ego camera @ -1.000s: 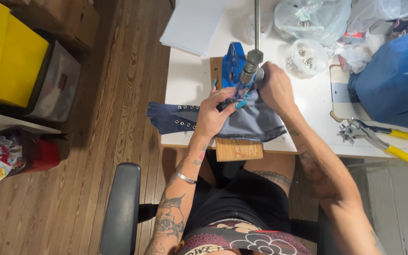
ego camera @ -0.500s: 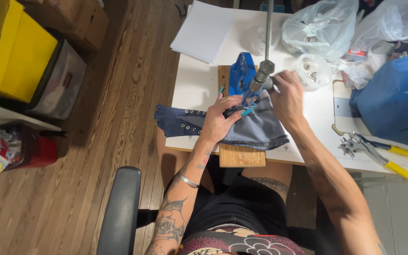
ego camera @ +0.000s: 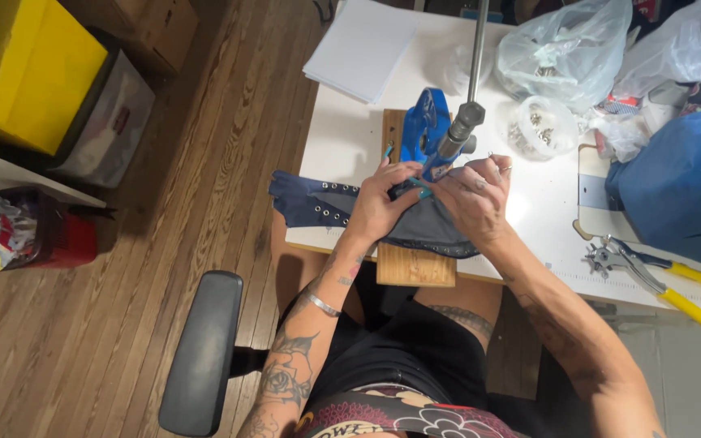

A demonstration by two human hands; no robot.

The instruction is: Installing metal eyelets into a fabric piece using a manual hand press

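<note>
A dark blue denim piece with a row of metal eyelets lies over a wooden board at the white table's front edge. A blue hand press with a grey lever stands on the board. My left hand presses the denim down just under the press head. My right hand pinches the fabric at the press from the right side. The exact spot beneath the press head is hidden by my fingers.
On the white table lie a stack of white paper, clear plastic bags, a clear tub of small metal parts, a blue cloth bundle and yellow-handled punch pliers. A yellow box stands left; a black chair armrest is below.
The view has shifted slightly, so the table sits a bit lower. Both hands have drawn closer together on the denim at the press head.
</note>
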